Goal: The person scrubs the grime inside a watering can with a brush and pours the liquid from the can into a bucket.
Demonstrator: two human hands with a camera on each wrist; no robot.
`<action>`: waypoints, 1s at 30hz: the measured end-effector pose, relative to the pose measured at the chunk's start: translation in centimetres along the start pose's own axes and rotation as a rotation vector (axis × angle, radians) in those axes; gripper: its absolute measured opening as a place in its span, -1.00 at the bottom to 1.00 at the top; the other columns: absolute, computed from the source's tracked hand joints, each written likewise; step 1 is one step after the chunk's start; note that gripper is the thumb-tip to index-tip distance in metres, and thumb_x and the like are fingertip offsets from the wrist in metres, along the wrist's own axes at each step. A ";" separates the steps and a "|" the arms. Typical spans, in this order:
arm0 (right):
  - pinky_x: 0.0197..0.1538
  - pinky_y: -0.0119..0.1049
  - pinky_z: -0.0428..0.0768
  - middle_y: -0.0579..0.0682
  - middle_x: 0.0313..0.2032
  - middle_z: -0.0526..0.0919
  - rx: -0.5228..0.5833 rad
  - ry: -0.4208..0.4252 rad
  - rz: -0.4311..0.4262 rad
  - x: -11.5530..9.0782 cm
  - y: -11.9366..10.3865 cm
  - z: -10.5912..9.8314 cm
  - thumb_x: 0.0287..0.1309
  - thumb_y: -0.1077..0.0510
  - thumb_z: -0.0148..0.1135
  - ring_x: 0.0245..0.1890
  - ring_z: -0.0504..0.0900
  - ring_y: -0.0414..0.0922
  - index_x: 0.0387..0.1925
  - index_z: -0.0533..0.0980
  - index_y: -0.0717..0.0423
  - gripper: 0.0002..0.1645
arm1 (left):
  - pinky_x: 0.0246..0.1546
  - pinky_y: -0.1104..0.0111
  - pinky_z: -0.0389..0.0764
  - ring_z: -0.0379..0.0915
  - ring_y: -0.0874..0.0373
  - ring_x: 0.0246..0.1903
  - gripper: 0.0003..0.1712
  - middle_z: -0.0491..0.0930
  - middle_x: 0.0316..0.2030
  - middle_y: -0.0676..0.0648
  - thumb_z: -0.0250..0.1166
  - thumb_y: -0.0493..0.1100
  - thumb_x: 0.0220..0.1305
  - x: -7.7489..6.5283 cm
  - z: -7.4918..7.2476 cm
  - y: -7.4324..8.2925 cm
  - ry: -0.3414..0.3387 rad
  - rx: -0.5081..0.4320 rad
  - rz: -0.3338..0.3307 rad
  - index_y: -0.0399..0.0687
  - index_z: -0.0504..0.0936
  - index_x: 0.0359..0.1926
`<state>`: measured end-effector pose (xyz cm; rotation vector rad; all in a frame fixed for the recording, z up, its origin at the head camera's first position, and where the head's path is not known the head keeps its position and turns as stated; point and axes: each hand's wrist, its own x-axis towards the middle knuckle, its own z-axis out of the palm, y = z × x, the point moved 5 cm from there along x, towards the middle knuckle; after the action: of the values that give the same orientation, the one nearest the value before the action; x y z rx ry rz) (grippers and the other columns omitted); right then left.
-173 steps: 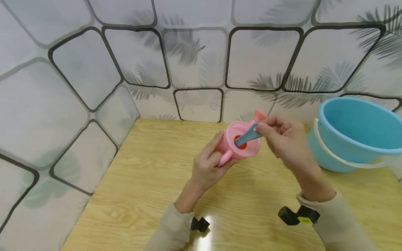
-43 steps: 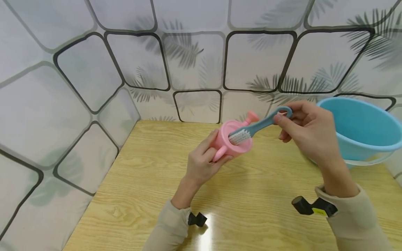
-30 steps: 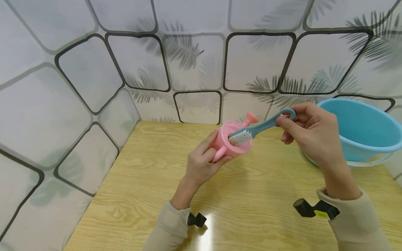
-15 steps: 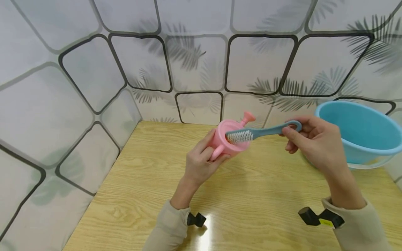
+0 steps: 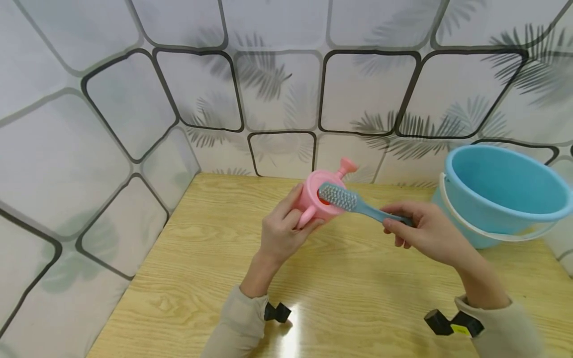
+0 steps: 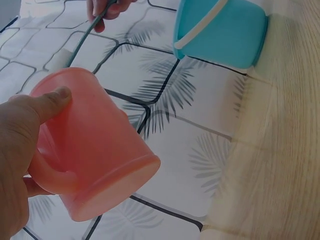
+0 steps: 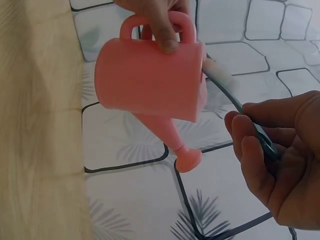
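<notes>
My left hand point(image 5: 282, 231) grips a pink toy watering can point(image 5: 329, 212) by its handle side, thumb on the body, in the head view. The can is tilted, its opening turned up towards me, with red showing inside. A blue brush point(image 5: 373, 213) with pale bristles is pinched near the handle's end by my right hand point(image 5: 429, 231). Its bristle head lies over the can's opening, bristles facing up. In the right wrist view the can point(image 7: 150, 80) hangs sideways above the table, spout low. The left wrist view shows the can's base point(image 6: 117, 192); the bristles look blurred there.
A light blue bucket point(image 5: 470, 226) with a white handle point(image 5: 461, 219) stands at the right, behind my right hand. Wood-grain table point(image 5: 192, 278) lies under both hands. Patterned wall covering point(image 5: 282, 99) rises at the back and left.
The brush has come out of the can from deep inside, bristles turning from sideways to upward. My right hand has just moved down and slightly left; the can has shifted slightly left.
</notes>
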<state>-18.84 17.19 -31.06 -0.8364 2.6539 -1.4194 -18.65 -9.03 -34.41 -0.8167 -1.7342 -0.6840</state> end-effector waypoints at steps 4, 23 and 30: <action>-0.54 -0.24 0.65 -0.01 -0.41 0.66 0.086 -0.060 0.011 -0.1 0.9 1.7 0.41 0.29 0.11 -0.56 0.63 -0.10 -0.08 0.52 0.29 -0.84 | -0.23 0.25 0.73 0.69 -0.15 -0.11 -0.42 0.62 0.04 -0.39 0.50 0.04 0.14 -0.1 0.1 0.0 -0.003 -0.003 0.000 -0.14 0.32 -0.66; -0.58 -0.28 0.60 -0.07 -0.53 0.51 0.606 -0.088 0.097 -0.3 4.7 7.0 0.55 0.15 -0.10 -0.65 0.54 -0.21 -0.08 0.26 0.19 -0.85 | -0.19 0.17 0.72 0.68 -0.19 -0.11 -0.39 0.60 0.04 -0.43 0.55 0.01 0.05 -0.6 -0.2 -0.6 0.059 -0.032 -0.068 -0.16 0.29 -0.68; -0.59 -0.34 0.56 -0.10 -0.54 0.49 0.618 -0.025 0.182 -0.6 6.7 7.2 0.53 0.10 -0.05 -0.66 0.50 -0.23 -0.07 0.23 0.18 -0.79 | -0.18 0.17 0.72 0.67 -0.20 -0.09 -0.38 0.60 0.05 -0.43 0.55 0.01 0.05 -0.4 -0.3 -0.6 0.058 -0.045 -0.075 -0.15 0.28 -0.68</action>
<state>-19.44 14.89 -40.67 -0.5227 1.9973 -1.9774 -18.91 -9.69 -34.75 -0.7588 -1.7092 -0.7922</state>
